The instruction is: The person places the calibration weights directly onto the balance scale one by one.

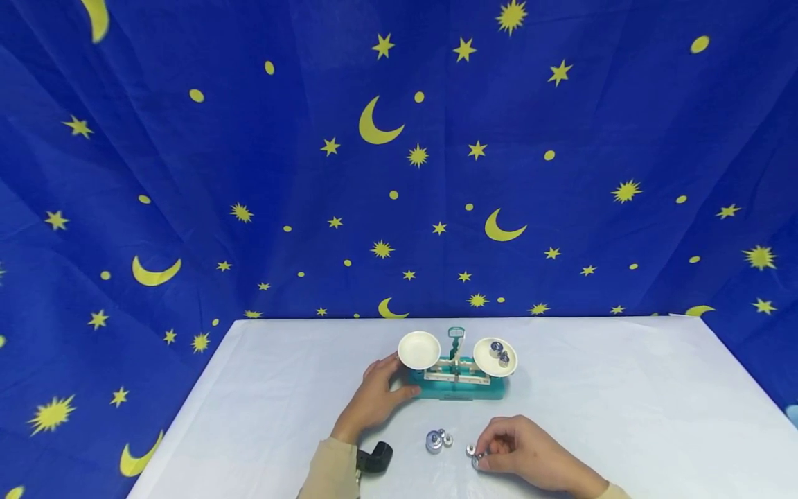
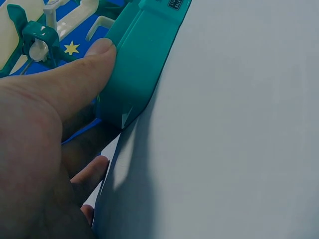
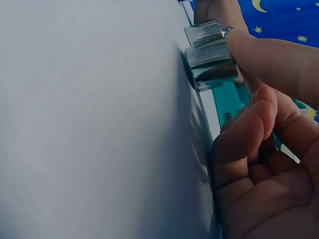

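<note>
A green balance scale (image 1: 458, 388) with two white pans stands near the far side of the table. My left hand (image 1: 373, 398) grips the left end of its base, thumb on the front side; the left wrist view shows this hand (image 2: 65, 104) against the green base (image 2: 144, 55). At the right front, my right hand (image 1: 530, 450) pinches at a small metal weight (image 1: 476, 461) on the table, another weight (image 1: 470, 450) beside it. Close up in the right wrist view, the thumb tip meets the knob by the shiny weights (image 3: 212, 64); the index fingertip is mostly hidden.
Several metal weights (image 1: 434, 441) are grouped on the white table (image 1: 249, 430) between the hands. The right pan (image 1: 486, 364) holds metal weights (image 1: 497, 348), while the left pan (image 1: 419, 350) is bare. A blue curtain (image 1: 299, 180) with stars and moons hangs behind.
</note>
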Available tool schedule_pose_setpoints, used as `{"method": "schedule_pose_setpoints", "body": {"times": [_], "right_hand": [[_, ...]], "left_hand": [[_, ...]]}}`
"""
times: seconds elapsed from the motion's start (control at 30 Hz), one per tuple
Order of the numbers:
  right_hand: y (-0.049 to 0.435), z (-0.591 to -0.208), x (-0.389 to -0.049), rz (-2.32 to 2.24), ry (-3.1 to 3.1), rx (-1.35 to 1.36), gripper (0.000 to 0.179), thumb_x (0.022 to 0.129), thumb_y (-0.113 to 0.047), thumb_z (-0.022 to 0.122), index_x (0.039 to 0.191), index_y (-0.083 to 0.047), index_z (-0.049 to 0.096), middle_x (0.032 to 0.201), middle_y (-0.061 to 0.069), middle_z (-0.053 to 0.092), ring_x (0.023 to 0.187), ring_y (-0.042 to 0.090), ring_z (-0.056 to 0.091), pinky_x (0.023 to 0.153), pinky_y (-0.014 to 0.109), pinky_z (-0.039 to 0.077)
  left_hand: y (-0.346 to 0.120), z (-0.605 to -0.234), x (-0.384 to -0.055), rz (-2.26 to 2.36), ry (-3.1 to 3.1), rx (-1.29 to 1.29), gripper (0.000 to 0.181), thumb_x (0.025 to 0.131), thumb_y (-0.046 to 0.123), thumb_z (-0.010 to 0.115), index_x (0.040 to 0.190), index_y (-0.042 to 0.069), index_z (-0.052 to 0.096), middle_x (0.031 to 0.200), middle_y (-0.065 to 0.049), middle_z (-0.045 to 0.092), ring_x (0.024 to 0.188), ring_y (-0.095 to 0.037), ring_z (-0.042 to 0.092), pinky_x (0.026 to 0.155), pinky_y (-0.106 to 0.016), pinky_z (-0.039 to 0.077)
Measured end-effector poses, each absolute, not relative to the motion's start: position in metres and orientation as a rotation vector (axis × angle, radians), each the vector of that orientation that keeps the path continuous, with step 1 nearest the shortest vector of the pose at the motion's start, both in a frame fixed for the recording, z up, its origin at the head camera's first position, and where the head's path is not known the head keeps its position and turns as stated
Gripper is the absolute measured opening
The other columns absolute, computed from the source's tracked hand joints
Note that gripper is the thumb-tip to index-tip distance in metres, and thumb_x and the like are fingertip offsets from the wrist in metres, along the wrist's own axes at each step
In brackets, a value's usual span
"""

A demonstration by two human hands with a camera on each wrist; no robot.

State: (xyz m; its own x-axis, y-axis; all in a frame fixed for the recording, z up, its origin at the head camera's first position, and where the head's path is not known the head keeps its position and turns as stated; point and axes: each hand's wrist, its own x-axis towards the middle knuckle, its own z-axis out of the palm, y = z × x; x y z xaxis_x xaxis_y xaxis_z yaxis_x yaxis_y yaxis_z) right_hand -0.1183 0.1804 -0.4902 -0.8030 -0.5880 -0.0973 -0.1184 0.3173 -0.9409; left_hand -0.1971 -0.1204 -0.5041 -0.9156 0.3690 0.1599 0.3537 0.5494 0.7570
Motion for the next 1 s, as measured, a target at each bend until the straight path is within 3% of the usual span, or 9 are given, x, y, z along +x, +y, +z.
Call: {"method": "schedule_pose_setpoints", "body": {"times": [1.0], "right_hand": [[0.1795, -0.4881, -0.1165, -1.554, 2.173, -0.6, 0.01, 0.087, -0.019, 0.077, 0.094, -0.012, 0.073, 0.074, -0.011, 0.054, 0.068, 0.0, 0.051, 0.058, 0.019, 0.045]], "left_hand": [[-0.1213, -0.5053, -0.1978, 1.348, 2.733, 0.628, 0.069, 0.09, 0.036, 0.074, 0.145, 0.003, 0.051, 0.152, -0.016, 0.047, 0.143, -0.035, 0.039, 0.121, -0.06, 0.014]]}}
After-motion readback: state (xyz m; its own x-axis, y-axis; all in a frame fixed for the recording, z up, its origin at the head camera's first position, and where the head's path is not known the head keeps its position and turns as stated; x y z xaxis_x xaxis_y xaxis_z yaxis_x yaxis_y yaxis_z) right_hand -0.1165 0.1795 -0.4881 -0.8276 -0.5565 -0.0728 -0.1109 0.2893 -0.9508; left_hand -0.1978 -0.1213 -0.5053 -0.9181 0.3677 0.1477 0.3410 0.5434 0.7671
